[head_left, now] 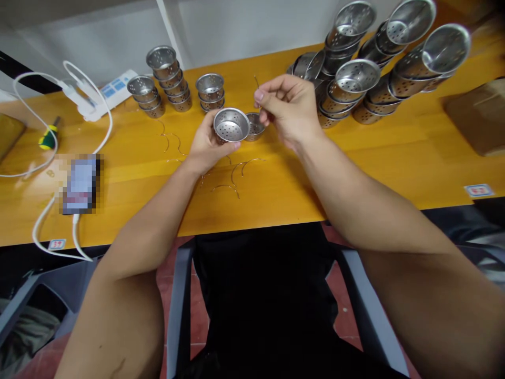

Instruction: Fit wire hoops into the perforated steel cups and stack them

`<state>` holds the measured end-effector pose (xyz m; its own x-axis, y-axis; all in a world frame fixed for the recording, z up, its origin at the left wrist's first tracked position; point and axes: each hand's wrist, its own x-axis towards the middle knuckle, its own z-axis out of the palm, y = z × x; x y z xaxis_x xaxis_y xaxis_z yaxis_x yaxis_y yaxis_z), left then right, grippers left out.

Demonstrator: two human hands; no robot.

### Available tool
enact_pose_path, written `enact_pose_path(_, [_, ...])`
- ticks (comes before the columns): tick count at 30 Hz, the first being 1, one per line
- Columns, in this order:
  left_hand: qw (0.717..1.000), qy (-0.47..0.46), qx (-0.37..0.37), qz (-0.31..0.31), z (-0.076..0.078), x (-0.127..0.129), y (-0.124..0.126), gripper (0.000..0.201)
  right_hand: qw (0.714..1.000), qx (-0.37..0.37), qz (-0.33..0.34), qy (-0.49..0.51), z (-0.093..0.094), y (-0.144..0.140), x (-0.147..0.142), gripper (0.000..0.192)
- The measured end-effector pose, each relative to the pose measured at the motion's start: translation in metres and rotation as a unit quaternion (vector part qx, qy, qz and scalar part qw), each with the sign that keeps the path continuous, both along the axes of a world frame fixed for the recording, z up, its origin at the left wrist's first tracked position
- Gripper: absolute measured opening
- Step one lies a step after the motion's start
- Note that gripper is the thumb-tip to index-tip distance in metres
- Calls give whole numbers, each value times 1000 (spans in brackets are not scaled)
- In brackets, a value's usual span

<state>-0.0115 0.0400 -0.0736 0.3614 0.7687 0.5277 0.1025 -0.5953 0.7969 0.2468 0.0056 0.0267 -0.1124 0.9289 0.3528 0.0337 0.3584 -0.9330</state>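
Observation:
My left hand (209,145) is wrapped round a small perforated metal cup (231,126), its open top tilted toward me. Just to the right, my right hand (290,108) pinches a thin bent wire (256,81) between thumb and fingers; its upper end sticks up and the rest is mostly hidden. Behind the held cup another perforated cup (255,126) stands on the table, partly covered by both hands. Several curved thin wires (236,173) lie loose on the wood in front of and left of my left hand.
Stacks of perforated cups stand at the back left (168,79) and tall ones at the back right (398,68). On the left are a white power strip (114,95), cables, a green-yellow screwdriver (48,138) and a phone (81,184). A brown package (479,116) lies far right.

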Motion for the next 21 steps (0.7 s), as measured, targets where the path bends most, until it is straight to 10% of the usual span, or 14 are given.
enact_pose_path(21, [1000, -7, 0, -1, 10, -1, 1, 125, 994, -2, -15, -104, -13, -44, -31, 64])
